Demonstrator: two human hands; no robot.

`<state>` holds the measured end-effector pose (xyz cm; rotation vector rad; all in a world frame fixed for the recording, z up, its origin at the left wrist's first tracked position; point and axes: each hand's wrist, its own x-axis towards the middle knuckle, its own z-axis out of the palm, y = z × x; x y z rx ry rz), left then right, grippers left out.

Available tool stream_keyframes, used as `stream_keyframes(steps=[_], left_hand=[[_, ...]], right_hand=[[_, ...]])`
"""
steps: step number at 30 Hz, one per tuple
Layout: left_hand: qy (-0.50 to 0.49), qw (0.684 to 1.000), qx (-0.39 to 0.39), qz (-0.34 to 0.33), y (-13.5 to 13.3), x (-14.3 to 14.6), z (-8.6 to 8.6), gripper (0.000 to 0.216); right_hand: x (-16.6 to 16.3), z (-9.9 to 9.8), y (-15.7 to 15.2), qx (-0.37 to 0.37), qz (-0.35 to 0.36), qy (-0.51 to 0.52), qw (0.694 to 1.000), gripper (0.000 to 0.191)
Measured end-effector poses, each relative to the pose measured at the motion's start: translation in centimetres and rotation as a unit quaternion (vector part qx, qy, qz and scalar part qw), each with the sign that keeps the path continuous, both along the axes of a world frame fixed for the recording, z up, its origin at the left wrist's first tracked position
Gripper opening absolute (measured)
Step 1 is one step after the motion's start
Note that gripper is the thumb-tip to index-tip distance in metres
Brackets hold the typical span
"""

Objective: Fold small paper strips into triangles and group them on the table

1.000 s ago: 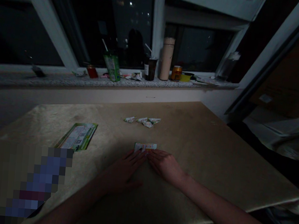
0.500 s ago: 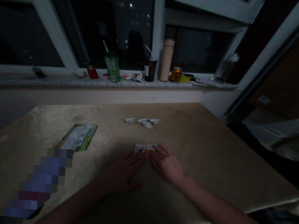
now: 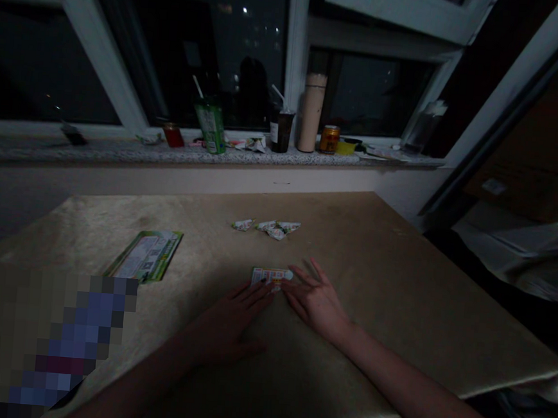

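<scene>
Dim room, night outside the windows. Left hand (image 3: 232, 318) flat on the tan, faintly shiny tabletop (image 3: 398, 289), fingers together and stretched forward, tips pressing the near edge of a small folded printed paper slip (image 3: 271, 276) lying at the middle of the table. Right hand (image 3: 318, 296) beside it, fingers spread apart and flat, clamped on nothing, forefinger touching the slip's right end. Farther back, a cluster of small folded paper pieces (image 3: 268, 226), well apart from both hands. Off to the left, a green printed leaflet (image 3: 147, 260) lying flat. Along the speckled stone windowsill (image 3: 95, 149), a green drink carton with a straw (image 3: 209, 126), a dark cup with a straw (image 3: 282, 129), a tall beige flask (image 3: 311, 112), an orange can (image 3: 329, 139).
</scene>
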<state>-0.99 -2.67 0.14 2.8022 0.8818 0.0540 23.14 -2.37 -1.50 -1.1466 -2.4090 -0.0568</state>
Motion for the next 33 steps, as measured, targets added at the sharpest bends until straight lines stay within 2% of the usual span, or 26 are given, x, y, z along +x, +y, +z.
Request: stream_keyframes(steps=[8, 15, 22, 27, 33], left_hand=[[-0.01, 1.0, -0.002, 0.001, 0.2, -0.2, -0.5, 0.083], [-0.013, 1.0, 0.001, 0.003, 0.1, -0.1, -0.3, 0.081], [-0.021, 1.0, -0.003, -0.001, 0.1, -0.2, -0.4, 0.08], [-0.017, 1.0, 0.0, -0.005, 0.1, -0.1, -0.3, 0.08], [-0.007, 1.0, 0.001, -0.008, 0.1, 0.1, -0.1, 0.08]], right_hand=[[1.5, 0.1, 0.9, 0.009, -0.051, -0.015, 0.999, 0.027], [1.3, 0.7, 0.4, 0.022, -0.066, -0.014, 0.998, 0.029], [0.9, 1.3, -0.3, -0.029, 0.052, -0.025, 0.998, 0.032], [0.9, 1.5, -0.4, -0.047, 0.084, -0.032, 0.995, 0.036], [0.9, 1.2, -0.2, -0.048, 0.087, -0.032, 0.995, 0.034]])
